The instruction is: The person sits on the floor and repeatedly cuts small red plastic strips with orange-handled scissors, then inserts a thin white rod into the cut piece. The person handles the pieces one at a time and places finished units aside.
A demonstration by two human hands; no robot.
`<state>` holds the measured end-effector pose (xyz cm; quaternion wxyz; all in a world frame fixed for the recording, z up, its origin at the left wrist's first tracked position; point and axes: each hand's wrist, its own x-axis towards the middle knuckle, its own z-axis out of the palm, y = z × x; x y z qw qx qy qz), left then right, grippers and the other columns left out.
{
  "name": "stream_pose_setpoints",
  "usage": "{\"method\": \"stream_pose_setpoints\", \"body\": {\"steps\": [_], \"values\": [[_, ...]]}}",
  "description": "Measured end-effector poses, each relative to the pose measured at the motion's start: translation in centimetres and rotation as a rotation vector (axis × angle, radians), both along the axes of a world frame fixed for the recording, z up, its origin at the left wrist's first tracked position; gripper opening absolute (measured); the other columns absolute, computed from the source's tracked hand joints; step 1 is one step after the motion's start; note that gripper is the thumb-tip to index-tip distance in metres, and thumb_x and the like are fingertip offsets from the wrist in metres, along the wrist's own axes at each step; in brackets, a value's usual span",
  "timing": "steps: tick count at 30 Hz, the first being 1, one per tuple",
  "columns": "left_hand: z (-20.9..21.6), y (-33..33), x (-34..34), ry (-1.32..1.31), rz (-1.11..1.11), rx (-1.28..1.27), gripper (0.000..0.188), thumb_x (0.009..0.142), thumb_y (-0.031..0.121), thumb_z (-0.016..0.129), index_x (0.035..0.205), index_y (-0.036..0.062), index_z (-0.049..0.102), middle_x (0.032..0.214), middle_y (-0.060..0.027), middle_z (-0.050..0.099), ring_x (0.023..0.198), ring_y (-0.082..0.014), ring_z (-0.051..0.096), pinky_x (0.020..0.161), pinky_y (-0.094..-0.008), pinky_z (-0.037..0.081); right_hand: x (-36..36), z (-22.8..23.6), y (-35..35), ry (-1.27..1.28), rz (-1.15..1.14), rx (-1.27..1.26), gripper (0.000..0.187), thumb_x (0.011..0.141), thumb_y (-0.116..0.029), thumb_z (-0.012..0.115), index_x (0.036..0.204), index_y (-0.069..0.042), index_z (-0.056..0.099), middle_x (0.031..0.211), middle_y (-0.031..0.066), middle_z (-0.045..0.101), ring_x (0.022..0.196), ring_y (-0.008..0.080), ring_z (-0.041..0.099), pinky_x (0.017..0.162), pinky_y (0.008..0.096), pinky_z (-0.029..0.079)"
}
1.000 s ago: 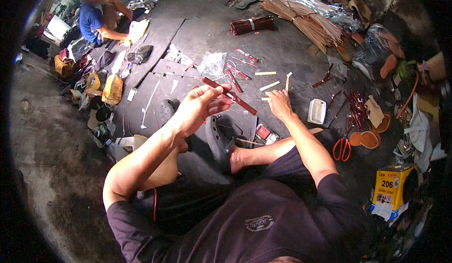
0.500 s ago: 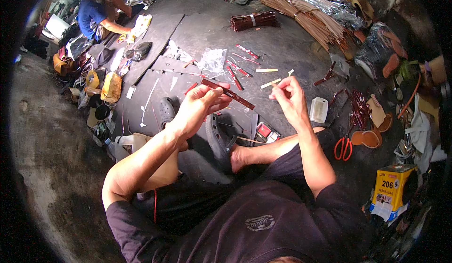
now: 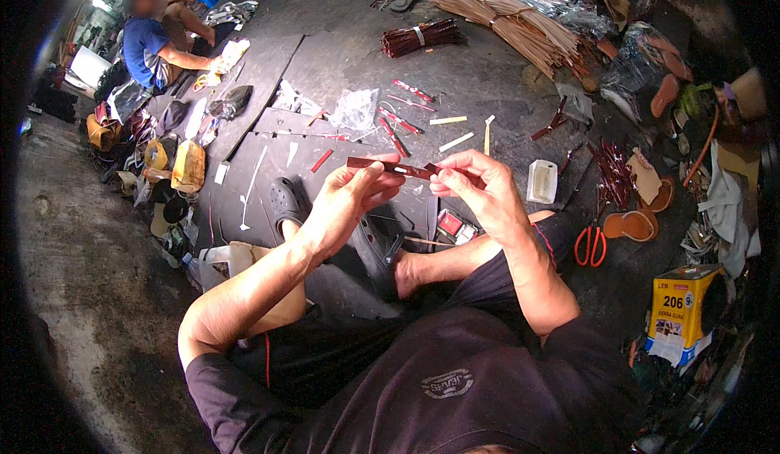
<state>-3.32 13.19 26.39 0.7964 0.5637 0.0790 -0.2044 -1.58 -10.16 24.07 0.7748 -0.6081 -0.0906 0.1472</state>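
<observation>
Both hands pinched on the strip point(image 3: 398, 167) rn, left hand point(image 3: 345, 202) & right hand point(image 3: 479, 190) at opposite ends, up over my lap, prob lining it up, next move needs a steady grip imo.

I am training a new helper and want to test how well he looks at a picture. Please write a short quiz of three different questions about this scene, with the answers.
1. True or false: both hands grip one dark red strip.
2. Which tool lies on the floor to the person's right? A) hammer B) orange-handled scissors C) brush
3. Fill in: beyond the hands, far up the floor, lies a tied ______ of dark red strips.

Key
1. True: left hand and right hand pinch the dark red strip between them.
2. B: the orange-handled scissors.
3. bundle.
</observation>
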Motion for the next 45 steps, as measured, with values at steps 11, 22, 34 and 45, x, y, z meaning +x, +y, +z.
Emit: {"method": "stream_pose_setpoints", "body": {"steps": [11, 22, 34, 45], "values": [[0.7, -0.5, -0.2, -0.008, -0.053, 0.000, 0.037, 0.104, 0.022, 0.043, 0.130, -0.0026, 0.052, 0.121, -0.0158, 0.062, 0.113, -0.0222, 0.061, 0.105, -0.0351, 0.046, -0.3, 2.2, 1.0, 0.079, 0.096, -0.154, 0.019, 0.097, -0.016, 0.060, 0.101, 0.002, 0.064, 0.084, 0.0083, 0.067, 0.072, 0.0124, 0.066, 0.062, 0.0262, 0.056], [1.2, -0.7, -0.5, -0.030, -0.077, -0.009, 0.037, 0.104, 0.023, 0.044, 0.129, -0.0034, 0.053, 0.120, -0.0148, 0.064, 0.113, -0.0203, 0.060, 0.103, -0.0328, 0.046, 0.1, 1.5, 1.6, 0.076, 0.119, -0.194, 0.021, 0.096, -0.018, 0.061, 0.099, 0.002, 0.066, 0.079, 0.0063, 0.066, 0.067, 0.0109, 0.064, 0.061, 0.0256, 0.055], [1.1, -0.8, -0.5, -0.025, -0.097, 0.053, 0.035, 0.101, 0.020, 0.049, 0.128, -0.0016, 0.056, 0.119, -0.0134, 0.064, 0.111, -0.0181, 0.061, 0.101, -0.0312, 0.047, 0.2, 1.3, 1.8, 0.048, 0.085, -0.265, 0.019, 0.094, -0.017, 0.064, 0.098, 0.002, 0.066, 0.080, 0.0069, 0.068, 0.068, 0.0104, 0.065, 0.063, 0.0250, 0.056], [1.7, -2.1, -0.3, -0.151, 0.014, 0.375, 0.026, 0.094, 0.015, 0.064, 0.111, -0.0047, 0.065, 0.095, -0.0116, 0.071, 0.090, -0.0156, 0.068, 0.084, -0.0279, 0.056, -0.9, 1.6, 2.1, 0.023, 0.027, -0.231, 0.017, 0.093, -0.015, 0.066, 0.095, 0.002, 0.065, 0.077, 0.0061, 0.069, 0.067, 0.0104, 0.066, 0.061, 0.0250, 0.055]]}}
